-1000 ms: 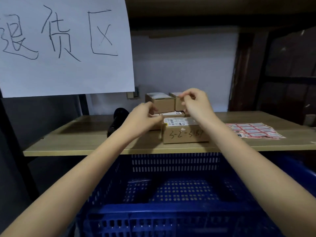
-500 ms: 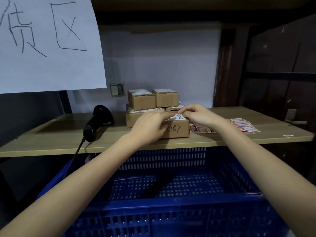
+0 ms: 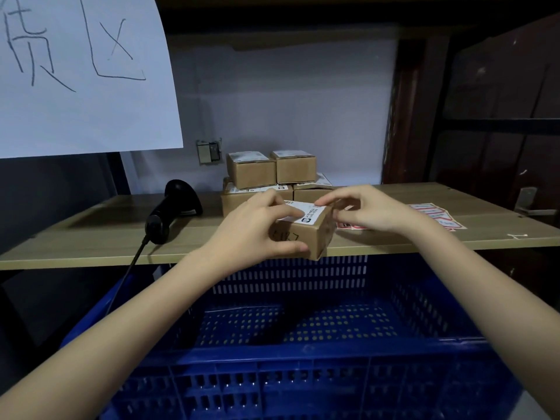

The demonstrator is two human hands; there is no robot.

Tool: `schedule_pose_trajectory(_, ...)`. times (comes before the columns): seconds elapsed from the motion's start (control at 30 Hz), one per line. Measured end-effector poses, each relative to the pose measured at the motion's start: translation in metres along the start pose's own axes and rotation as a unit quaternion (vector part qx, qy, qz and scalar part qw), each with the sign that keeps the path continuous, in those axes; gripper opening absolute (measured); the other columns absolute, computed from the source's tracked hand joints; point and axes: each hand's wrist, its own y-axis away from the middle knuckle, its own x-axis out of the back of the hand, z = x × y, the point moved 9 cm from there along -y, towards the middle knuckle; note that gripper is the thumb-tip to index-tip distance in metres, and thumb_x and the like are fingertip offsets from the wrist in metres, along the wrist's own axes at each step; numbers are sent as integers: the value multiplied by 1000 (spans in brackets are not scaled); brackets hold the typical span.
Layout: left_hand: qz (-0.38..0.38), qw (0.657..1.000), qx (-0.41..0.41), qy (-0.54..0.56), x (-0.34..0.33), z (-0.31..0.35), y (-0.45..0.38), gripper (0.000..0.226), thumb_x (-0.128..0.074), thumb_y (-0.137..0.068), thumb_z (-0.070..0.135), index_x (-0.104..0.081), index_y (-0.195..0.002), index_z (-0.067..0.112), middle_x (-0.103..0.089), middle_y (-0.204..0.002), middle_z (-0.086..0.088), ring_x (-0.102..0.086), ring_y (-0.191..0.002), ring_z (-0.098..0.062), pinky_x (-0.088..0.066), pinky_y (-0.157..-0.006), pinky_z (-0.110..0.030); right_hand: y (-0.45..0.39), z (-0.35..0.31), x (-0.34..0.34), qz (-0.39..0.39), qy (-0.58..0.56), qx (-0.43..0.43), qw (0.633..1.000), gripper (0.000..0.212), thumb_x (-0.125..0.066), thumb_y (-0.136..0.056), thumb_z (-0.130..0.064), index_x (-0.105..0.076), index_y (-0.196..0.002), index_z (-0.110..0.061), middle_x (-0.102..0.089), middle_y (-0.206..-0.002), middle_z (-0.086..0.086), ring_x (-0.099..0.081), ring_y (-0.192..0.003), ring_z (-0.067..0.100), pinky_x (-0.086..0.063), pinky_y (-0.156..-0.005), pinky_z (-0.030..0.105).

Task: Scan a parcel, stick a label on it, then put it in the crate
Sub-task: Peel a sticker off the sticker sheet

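while the left hand (image 3: 257, 228) is clasping the small brown cardboard parcel (image 3: 306, 234), the right hand (image 3: 368, 212) is pinching its white label (image 3: 304, 214); four more boxes (image 3: 251, 172) are sitting behind.

Parcel (image 3: 306, 234) front writing: mostly hidden behind left hand (image 3: 254, 228).
Parcel's label (image 3: 306, 214) print: too small to read.
Sticker sheet (image 3: 436, 215) right of parcel: near part hidden behind right hand (image 3: 366, 212).
Paper sign (image 3: 81, 71) above parcel: cut off at left and top edges.

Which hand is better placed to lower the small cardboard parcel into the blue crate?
Probably left: the left hand already grips the small cardboard parcel above the blue plastic crate. The right hand only touches its top edge.
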Motion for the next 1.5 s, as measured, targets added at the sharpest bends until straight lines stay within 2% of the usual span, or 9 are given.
schedule_pose_trajectory(0.33, -40, 996, -12, 78, 3, -14, 17, 55, -62, -65, 60, -56, -110, 28, -51, -114, 9, -51, -109, -6, -42, -97, -29, 33, -31, -9, 57, 37, 73, 995, 26, -75, -76, -21, -69, -100, -28, -61, -80, -14, -62, -75, 5, -50, -75, 18)
schedule_pose_trajectory(0.47, -56, 990, -4, 126, 8, -27, 15, 50, -73, -71, 40, -62, -117, 23, -59, -119, 7, -52, -113, -1, -35, -102, -15, 32, -41, -14, 71, 55, 83, 992, 28, -74, -78, -22, -71, -105, -21, -62, -80, -12, -62, -76, 8, -49, -75, 16)
schedule_pose_trajectory(0.6, -71, 990, 9, 123, 9, -38, 13, 50, -71, -74, 38, -61, -121, 24, -59, -122, 11, -50, -116, 4, -31, -99, -3, 27, -44, -19, 83, 81, 87, 989, 29, -71, -80, -22, -70, -109, -18, -65, -85, -3, -63, -80, 13, -50, -77, 19)
schedule_pose_trajectory(0.77, -77, 990, 14, 114, 7, -45, 10, 50, -68, -77, 38, -58, -125, 26, -57, -126, 14, -47, -119, 4, -30, -103, -9, 20, -41, -24, 86, 79, 83, 990, 27, -70, -81, -22, -69, -108, -20, -67, -83, -3, -63, -78, 16, -53, -77, 29)
schedule_pose_trajectory(1.0, -58, 991, 25, 122, 5, -51, 2, 49, -72, -75, 32, -61, -121, 22, -56, -118, 15, -46, -112, 6, -22, -89, 10, 17, -34, -29, 71, 94, 70, 991, 28, -65, -85, -23, -63, -113, -24, -63, -81, -7, -56, -71, 8, -49, -73, 28)
schedule_pose_trajectory(1.17, -59, 987, 29, 149, 5, -55, 3, 54, -72, -73, 36, -58, -123, 25, -53, -123, 15, -46, -118, 2, -26, -99, -1, 12, -2, 25, 187, -11, -12, 982, 18, -56, -90, -14, -63, -106, -20, -68, -95, 24, -62, -77, 36, -47, -72, 35)
schedule_pose_trajectory(1.27, -32, 987, 21, 159, 11, -54, 4, 50, -70, -74, 36, -58, -122, 24, -53, -127, 9, -47, -121, -3, -31, -107, -19, 21, 39, 71, 249, 108, -141, 952, 18, -55, -89, -16, -70, -99, -11, -71, -99, 15, -65, -93, 32, -49, -85, 37)
schedule_pose_trajectory(1.4, 7, 988, 6, 153, 19, -50, 4, 45, -67, -72, 45, -63, -112, 24, -56, -120, 8, -49, -119, -6, -35, -106, -25, 36, 86, 74, 114, 196, -309, 924, 28, -63, -84, -36, -71, -80, -10, -69, -92, 9, -61, -91, 27, -47, -79, 33)
schedule_pose_trajectory(1.5, 31, 988, -6, 149, 24, -41, 3, 46, -64, -70, 52, -66, -107, 24, -56, -117, 8, -49, -116, -4, -35, -101, -17, 45, 102, 67, 77, 190, -347, 915, 35, -69, -76, -47, -70, -75, -11, -67, -96, 10, -59, -93, 26, -48, -80, 34)
